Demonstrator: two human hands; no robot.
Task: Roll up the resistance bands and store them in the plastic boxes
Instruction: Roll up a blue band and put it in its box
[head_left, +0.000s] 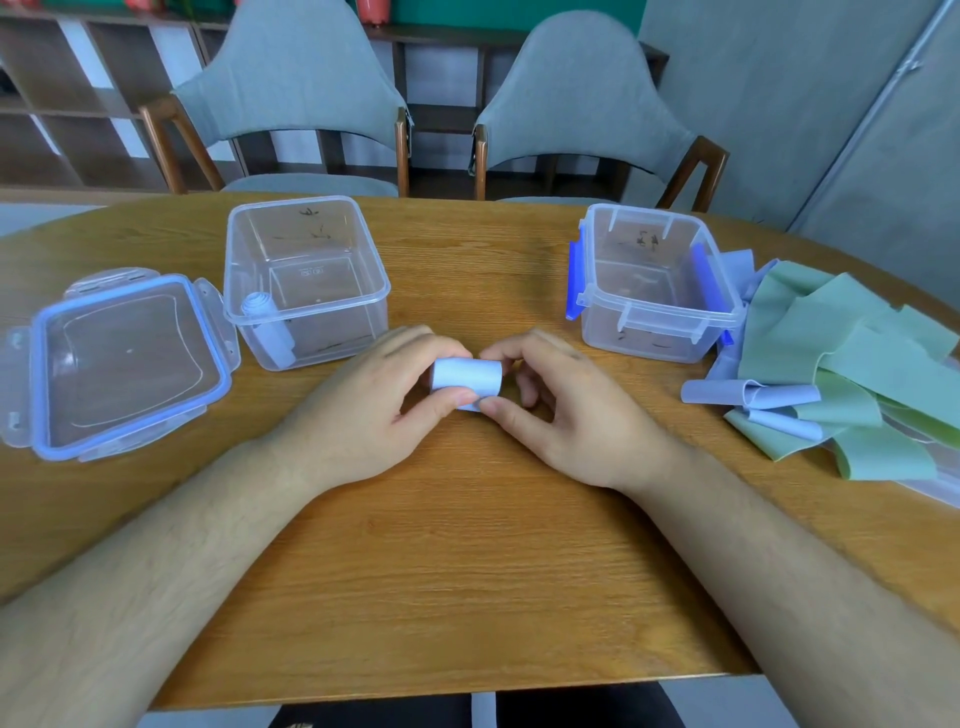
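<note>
Rolled pale-blue band (466, 375), axis crosswise

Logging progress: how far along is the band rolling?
Done: one rolled blue band sits in the left box. In hand: the left hand and right hand pinch a second blue roll. Left: the loose green and blue bands beside the empty-looking right box.

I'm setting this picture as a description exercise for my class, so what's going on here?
A person holds a rolled light-blue resistance band over the wooden table, pinching it with the fingers of the left hand and right hand. The left plastic box, its lid lying beside it, already holds one rolled blue band. The blue-clipped box on the right looks empty of bands. Loose green and blue bands lie piled beside it, not yet rolled.
</note>
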